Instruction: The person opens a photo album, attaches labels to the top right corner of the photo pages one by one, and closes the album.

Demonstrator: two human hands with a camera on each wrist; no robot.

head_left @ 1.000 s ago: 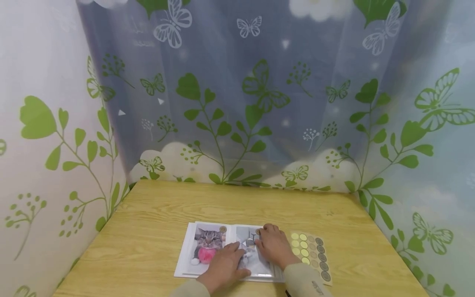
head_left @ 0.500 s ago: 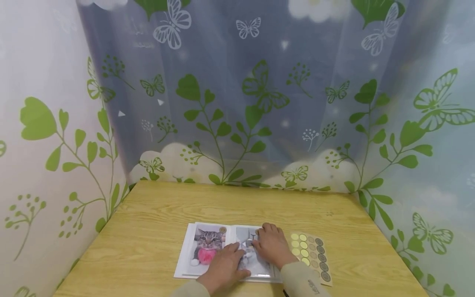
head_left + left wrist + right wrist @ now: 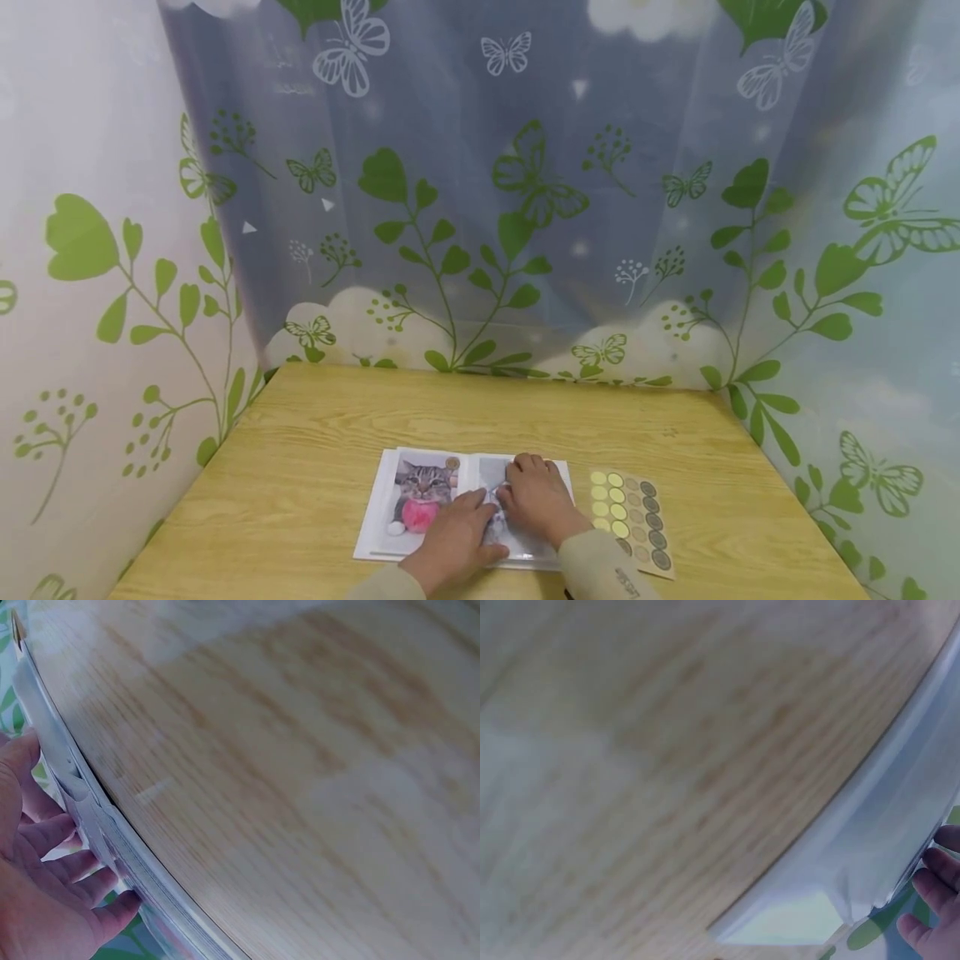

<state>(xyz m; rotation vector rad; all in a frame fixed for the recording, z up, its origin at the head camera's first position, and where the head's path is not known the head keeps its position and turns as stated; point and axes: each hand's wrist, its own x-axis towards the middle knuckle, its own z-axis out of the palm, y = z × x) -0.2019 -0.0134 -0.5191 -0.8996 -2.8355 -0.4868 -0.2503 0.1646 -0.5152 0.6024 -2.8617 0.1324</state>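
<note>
A: Lying open near the front edge of the light wood-grain table [image 3: 337,433]: a white photo album with clear plastic sleeves [image 3: 386,508]. On its left page, a picture of a grey tabby cat with a pink pompom [image 3: 420,498].

B: Left hand [image 3: 456,537] laid flat across the middle of the album, fingers straight and close together, pointing toward the spine. Pressing down, gripping nothing.

A: Same from the left wrist view: left hand [image 3: 45,885] at the lower left, fingers extended along the album's stacked page edges [image 3: 90,817], touching them.

B: Right hand [image 3: 534,500] resting on the right page, just beside the left hand. Fingers bent a little at the far top of the page, tips down on the sleeve. Whether pinching anything under there, cannot tell.

A: From the right wrist view, only fingertips [image 3: 937,900] at the lower right corner, against the album's pale edge [image 3: 885,825]. Rest blurred.

B: To the right of the album, almost touching it: a sheet of round stickers, yellow and dark grey-brown dots in columns [image 3: 632,517]. Flat on the table, touched by neither hand.

A: Behind and around the table, a pale curtain printed with green leaves and butterflies [image 3: 480,208].

B: Beige sleeves [image 3: 600,567] at both wrists, at the bottom of the head view.
</note>
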